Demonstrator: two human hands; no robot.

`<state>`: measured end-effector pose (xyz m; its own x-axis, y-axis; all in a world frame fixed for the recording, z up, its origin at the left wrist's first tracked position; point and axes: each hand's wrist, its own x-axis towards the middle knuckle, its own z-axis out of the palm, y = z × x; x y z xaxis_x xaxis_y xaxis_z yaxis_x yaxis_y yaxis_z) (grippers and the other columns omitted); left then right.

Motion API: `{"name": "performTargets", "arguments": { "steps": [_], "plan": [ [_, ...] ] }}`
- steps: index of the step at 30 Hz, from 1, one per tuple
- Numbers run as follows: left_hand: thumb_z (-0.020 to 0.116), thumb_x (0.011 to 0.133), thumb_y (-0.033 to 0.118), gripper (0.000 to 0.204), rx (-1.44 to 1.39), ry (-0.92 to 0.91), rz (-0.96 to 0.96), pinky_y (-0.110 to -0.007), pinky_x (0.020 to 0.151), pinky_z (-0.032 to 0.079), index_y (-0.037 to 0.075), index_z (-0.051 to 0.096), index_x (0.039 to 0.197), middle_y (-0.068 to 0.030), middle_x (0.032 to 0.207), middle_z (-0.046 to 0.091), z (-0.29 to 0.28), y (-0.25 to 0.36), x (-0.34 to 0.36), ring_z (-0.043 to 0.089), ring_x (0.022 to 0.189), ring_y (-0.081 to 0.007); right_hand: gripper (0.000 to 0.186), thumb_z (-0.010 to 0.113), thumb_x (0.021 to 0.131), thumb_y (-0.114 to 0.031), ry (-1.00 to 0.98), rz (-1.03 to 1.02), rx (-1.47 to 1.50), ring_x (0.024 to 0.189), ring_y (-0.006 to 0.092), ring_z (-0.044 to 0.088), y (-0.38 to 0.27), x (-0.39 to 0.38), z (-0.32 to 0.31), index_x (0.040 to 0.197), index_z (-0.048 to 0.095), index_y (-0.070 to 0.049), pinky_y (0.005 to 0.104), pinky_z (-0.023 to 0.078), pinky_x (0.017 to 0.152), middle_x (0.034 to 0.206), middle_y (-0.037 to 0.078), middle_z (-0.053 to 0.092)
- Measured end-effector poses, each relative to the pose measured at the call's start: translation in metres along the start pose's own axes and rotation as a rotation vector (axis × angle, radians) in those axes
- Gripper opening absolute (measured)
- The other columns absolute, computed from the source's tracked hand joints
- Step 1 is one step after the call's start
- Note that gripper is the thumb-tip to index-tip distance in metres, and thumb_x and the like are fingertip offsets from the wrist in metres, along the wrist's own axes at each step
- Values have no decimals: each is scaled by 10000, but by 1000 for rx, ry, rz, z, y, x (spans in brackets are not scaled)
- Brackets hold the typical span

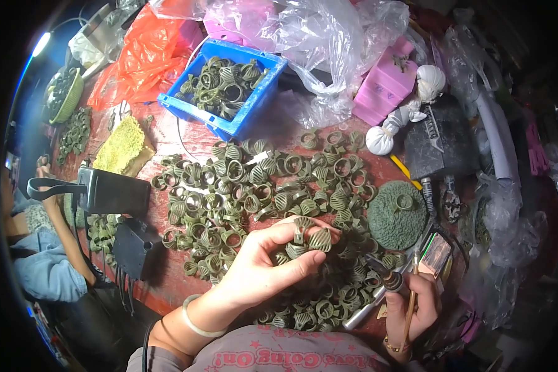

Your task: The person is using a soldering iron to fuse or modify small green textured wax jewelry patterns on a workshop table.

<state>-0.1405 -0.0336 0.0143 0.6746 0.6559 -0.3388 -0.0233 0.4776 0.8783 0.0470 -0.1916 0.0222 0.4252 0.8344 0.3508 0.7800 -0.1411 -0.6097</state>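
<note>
My left hand is closed around a few green ridged rings, pinched between thumb and fingers above the pile. In my right hand, at the lower right, is a pen-shaped tool with a dark tip and ribbed metal collar. Its tip points left toward the held rings, apart from them. A thin wooden-handled stick also runs through the right fingers. Beneath both hands spreads a loose pile of similar green rings on the red table.
A blue bin of rings stands behind the pile. One ring rests on a round green pad at right, beside a dark block. At left are a black box and yellow sponge. Another person's arm reaches in there.
</note>
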Motion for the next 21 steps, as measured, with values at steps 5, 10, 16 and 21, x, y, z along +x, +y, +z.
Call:
{"name": "performTargets", "arguments": {
  "steps": [5,10,16,21],
  "plan": [
    [679,825,21,209,220,-10,270,-305,903,444,1,660,1032,-69,1082,638,-1,-11,5,582,1036,-160,415,774,778,-372,-2,-15,-17,673,246,574,-4,0,-2,893,613,-7,334,469,599,784,84,610],
    [698,797,-1,194,364,-33,374,-365,950,448,4,677,990,-112,1131,656,-2,-9,6,598,1070,-217,416,778,774,-364,-20,-18,-18,670,248,580,-3,-1,-1,903,610,-6,333,474,591,786,85,619],
    [725,766,-11,146,302,-20,393,-368,912,473,2,671,901,-120,1097,674,-1,-12,7,619,1037,-229,417,776,775,-365,-44,-33,-43,673,255,583,-4,-1,-1,895,604,-4,339,478,589,793,92,629],
    [727,776,16,116,327,14,354,-318,886,453,-3,628,835,-98,1027,660,1,-14,6,599,1003,-191,421,773,776,-372,-43,-19,-51,680,256,580,-5,-1,0,891,603,-4,342,479,597,788,93,630]
  ]
}}
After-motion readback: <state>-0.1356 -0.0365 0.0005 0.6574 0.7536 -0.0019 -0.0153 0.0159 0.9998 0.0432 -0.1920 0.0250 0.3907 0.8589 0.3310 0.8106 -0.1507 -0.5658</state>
